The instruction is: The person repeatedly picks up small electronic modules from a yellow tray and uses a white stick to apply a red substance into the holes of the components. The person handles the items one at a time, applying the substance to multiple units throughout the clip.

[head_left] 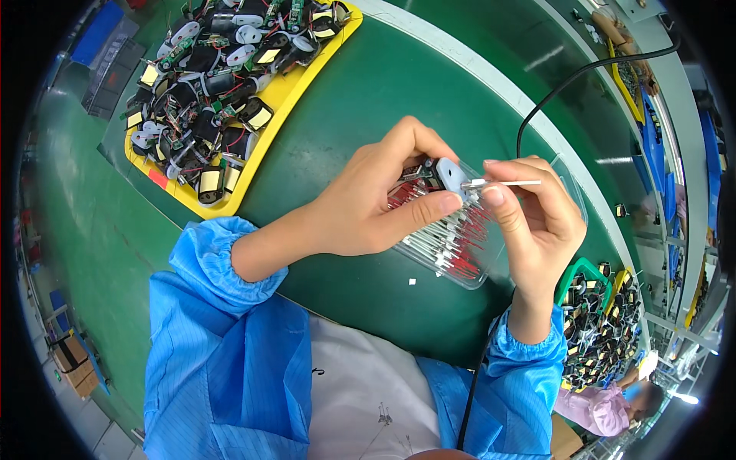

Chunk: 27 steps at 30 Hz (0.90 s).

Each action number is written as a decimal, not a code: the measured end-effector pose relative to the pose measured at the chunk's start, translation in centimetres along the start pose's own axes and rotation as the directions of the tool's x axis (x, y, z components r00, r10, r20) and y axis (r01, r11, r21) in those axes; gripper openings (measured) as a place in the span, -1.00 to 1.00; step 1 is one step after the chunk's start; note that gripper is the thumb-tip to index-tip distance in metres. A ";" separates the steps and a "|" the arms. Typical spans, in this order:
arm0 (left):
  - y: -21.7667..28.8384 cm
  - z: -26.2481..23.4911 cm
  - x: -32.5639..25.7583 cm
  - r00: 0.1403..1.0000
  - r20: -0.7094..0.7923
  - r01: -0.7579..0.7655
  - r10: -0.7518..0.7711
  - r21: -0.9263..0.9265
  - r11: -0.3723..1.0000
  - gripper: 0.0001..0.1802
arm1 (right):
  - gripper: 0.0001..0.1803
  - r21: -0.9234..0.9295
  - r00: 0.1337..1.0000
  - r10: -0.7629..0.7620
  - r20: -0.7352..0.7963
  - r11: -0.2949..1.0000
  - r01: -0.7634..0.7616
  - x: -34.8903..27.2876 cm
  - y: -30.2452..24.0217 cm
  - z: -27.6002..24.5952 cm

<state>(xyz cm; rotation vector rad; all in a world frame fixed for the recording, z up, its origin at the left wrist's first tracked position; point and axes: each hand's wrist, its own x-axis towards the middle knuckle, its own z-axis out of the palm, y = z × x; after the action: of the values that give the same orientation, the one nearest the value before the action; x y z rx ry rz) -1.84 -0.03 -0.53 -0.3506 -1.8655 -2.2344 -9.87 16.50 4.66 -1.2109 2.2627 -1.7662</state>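
My left hand (379, 195) is closed around a small motor-like assembly with a pale grey oval cap (450, 175); the fingers cover most of its body. Facing it, my right hand (540, 218) pinches a thin pale stick-like piece (521, 182) between thumb and fingertips. Its inner end meets or nearly touches the grey cap; I cannot tell whether it goes in. Beneath both hands lies a clear plastic box (473, 284) with many red and white leads (448, 238), some bearing small white ends.
A yellow tray (264, 157) heaped with black assemblies, circuit boards and wires sits at the upper left of the green table (345, 100). Green (583, 264) and yellow bins of similar parts stand at the right. A black cable (586, 67) arcs behind my right hand. Someone in pink (598, 410) is at the lower right.
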 end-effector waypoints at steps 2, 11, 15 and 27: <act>0.1 0.0 0.1 1.000 0.015 -0.021 0.020 0.028 0.999 -0.68 | -0.85 -0.050 0.996 -0.057 0.061 0.997 0.060 0.2 -0.1 -0.3; -0.1 -0.7 0.3 0.989 0.086 -0.133 0.118 0.211 0.968 -0.64 | -0.85 -0.163 0.936 -0.253 0.246 0.941 0.298 0.9 -0.6 -1.3; 0.3 -1.0 0.5 0.972 0.123 -0.227 0.198 0.294 0.929 -0.64 | -0.85 -0.127 0.931 -0.263 0.252 0.945 0.302 0.9 -0.2 -1.1; 0.0 -0.5 0.1 0.994 0.037 -0.103 0.098 0.182 0.978 -0.62 | -0.80 -0.238 0.888 -0.442 0.129 0.855 0.461 0.4 0.0 0.2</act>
<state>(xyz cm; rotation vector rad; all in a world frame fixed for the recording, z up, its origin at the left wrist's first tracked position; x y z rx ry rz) -1.96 -0.54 -0.59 -0.4354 -2.0012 -1.9832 -10.05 16.11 4.70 -1.9652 2.3688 -1.5257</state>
